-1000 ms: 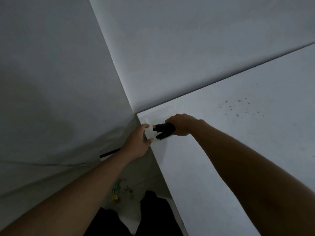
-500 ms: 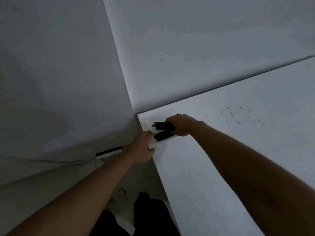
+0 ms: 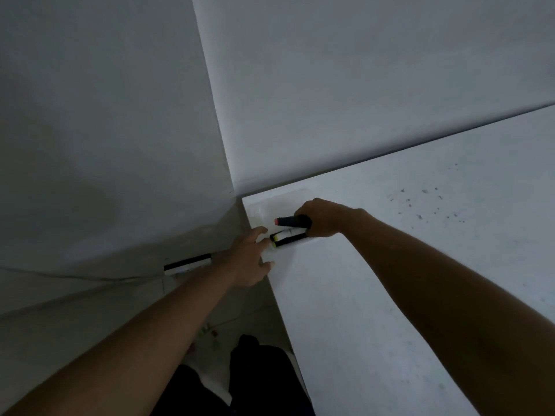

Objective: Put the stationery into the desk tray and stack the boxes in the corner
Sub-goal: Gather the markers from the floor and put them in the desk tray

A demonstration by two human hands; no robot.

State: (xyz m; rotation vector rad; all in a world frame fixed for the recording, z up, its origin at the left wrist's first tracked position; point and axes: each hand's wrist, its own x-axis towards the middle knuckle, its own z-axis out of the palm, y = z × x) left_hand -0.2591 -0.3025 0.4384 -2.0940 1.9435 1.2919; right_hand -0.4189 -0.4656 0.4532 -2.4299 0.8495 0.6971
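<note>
A clear, nearly see-through desk tray point(image 3: 258, 210) sits at the far left corner of the white desk point(image 3: 390, 280). My right hand point(image 3: 322, 217) is closed around a black marker with a pink-orange end point(image 3: 288, 221), held over the tray. Just below it lie black markers with yellow ends point(image 3: 286, 239), one with a white section, in the tray's near part. My left hand point(image 3: 247, 262) is at the desk's left edge with spread fingers, fingertips touching the tray's front corner beside the yellow marker ends. No boxes are in view.
Two white walls meet behind the desk corner. Left of the desk is a gap down to the floor, with a black-and-white strip point(image 3: 187, 262) along the wall base, small coloured bits point(image 3: 210, 333) on the floor and my dark trouser legs point(image 3: 255, 376). Dark specks point(image 3: 426, 202) mark the desk.
My left hand slid down and back from the tray corner, its fingers spreading. The right hand kept the pink-ended marker over the tray while the yellow-ended markers came to lie below it.
</note>
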